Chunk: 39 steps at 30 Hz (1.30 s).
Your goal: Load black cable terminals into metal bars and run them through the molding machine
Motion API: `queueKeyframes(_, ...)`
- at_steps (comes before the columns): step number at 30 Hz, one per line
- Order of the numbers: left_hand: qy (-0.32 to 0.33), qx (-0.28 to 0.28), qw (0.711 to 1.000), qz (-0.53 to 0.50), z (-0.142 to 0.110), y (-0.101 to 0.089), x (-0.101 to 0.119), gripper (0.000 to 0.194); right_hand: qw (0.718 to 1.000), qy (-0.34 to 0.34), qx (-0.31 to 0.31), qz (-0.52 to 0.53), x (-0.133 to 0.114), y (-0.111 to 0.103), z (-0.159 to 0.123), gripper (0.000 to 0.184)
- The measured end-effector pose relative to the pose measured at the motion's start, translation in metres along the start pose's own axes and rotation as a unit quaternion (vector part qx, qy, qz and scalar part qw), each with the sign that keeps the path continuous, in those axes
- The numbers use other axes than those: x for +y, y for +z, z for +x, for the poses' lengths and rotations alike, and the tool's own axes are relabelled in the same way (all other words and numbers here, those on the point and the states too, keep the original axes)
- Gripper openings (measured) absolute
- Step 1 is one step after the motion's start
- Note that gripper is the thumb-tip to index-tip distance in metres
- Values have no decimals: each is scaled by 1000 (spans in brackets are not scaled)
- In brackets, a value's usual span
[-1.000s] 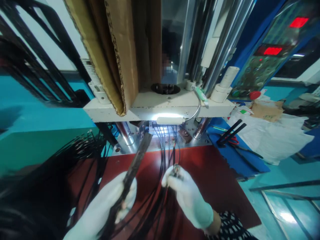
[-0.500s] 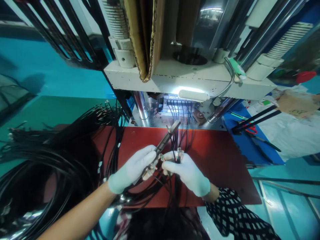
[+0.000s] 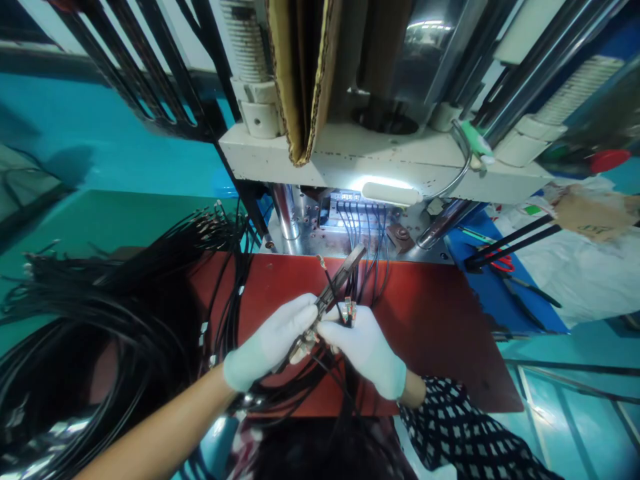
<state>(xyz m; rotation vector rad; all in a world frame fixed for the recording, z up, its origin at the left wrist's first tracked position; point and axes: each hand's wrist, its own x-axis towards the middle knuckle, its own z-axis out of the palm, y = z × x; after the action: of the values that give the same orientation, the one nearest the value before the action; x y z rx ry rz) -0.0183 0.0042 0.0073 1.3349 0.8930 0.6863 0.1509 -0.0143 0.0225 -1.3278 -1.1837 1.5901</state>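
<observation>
Left hand: the gloved left hand (image 3: 277,333) has its fingers wrapped around a dark bar (image 3: 345,272), thumb along the near part.
Bar: slants up and away over the red board (image 3: 425,327), its far end by the cables (image 3: 352,230) that run out of the press (image 3: 325,163).
Right hand: the gloved right hand (image 3: 367,350) pinches a bunch of plugs (image 3: 349,311) between thumb and fingers, just beside the left hand.
Loose cable: one thin cable (image 3: 330,283) rises from the right hand and crosses the bar.
Lamp: a lit white lamp (image 3: 391,194) on the press front.
Left side: a heap of black cables (image 3: 110,307), partly on the green table (image 3: 135,207).
Right side: red-handled scissors (image 3: 503,261) on a blue mat (image 3: 483,300).
</observation>
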Motion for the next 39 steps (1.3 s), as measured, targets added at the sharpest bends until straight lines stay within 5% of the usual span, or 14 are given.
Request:
queueKeyframes(7, 16, 137, 974, 177, -3, 3, -20, 35, 1000, -18, 9, 1, 6, 3, 2, 20)
queueKeyframes(10, 18, 106, 982, 153, -3, 0, -16, 31, 999, -24, 29, 18, 9, 1, 2, 10)
queueKeyframes(14, -11, 105, 992, 76, -4, -5, -3, 35, 989, -65, 93, 93, 12, -6, 0, 25)
queueKeyframes(18, -34, 159, 986, -32, -4, -11, 9, 42, 995, -30, 26, 94, 13, -20, -2, 30)
queueKeyframes(22, -41, 182, 981, -51, -3, -14, 17, 43, 992, 48, -112, 38, 10, -31, -2, 23)
queueKeyframes(27, -42, 119, 992, -21, -1, -12, 15, 38, 981, 69, -174, -43, 2, -34, -2, 18)
queueKeyframes(33, -6, 21, 998, 57, 2, -13, 4, 33, 974, -60, -115, -185, -9, -30, 1, 19)
queueKeyframes(39, -2, -2, 1000, 15, 4, -11, -2, 34, 977, -52, -110, -177, -16, -26, 1, 15)
